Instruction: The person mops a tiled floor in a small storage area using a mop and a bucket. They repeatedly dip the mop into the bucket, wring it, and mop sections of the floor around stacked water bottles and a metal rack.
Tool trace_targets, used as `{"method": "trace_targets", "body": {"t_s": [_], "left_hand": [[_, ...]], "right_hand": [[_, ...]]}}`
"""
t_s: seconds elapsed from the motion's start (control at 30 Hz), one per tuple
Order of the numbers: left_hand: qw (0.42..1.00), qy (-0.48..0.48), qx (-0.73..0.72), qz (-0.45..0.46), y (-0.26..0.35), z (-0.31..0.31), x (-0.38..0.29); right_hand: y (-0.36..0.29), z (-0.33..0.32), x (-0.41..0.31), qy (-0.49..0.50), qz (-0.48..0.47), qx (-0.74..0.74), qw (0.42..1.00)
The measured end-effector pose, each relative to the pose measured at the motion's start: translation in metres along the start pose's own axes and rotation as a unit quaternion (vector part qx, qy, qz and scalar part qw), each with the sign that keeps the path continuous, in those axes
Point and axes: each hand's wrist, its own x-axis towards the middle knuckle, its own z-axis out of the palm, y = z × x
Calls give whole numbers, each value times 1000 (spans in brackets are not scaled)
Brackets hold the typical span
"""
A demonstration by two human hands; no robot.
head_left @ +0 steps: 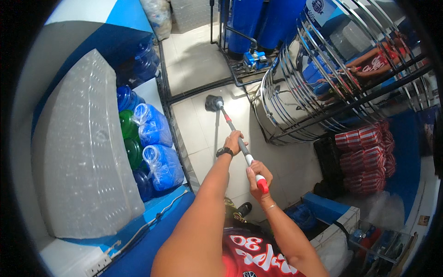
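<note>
A mop with a grey, white and red handle [245, 151] slants away from me across the light floor tiles [193, 119]. My left hand [234, 142], with a dark watch on its wrist, grips the grey middle of the handle. Closer to my body, my right hand [259, 176] is wrapped around the white upper section, just by the red end cap [263, 187]. At the far end, the dark mop head [213, 103] rests on the tiles.
To the left, blue jugs in clear plastic [162, 168] stand beside a large bubble-wrap-like plastic bundle [86, 149]. A ribbed steel tank [287, 100] on a black frame stands right, near a blue pump [255, 60]. Red-striped packs [365, 155] are stacked at right.
</note>
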Motion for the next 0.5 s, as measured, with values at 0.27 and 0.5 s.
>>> {"method": "trace_targets", "body": {"t_s": [0.27,0.5], "left_hand": [[996,-58,11,70,57,28,11],[937,-264,-19,228,135,62,-108]], "right_hand": [[-49,-74,-4,64,154,-60,984],[-156,-149,-65,-42,100,13,994]]}}
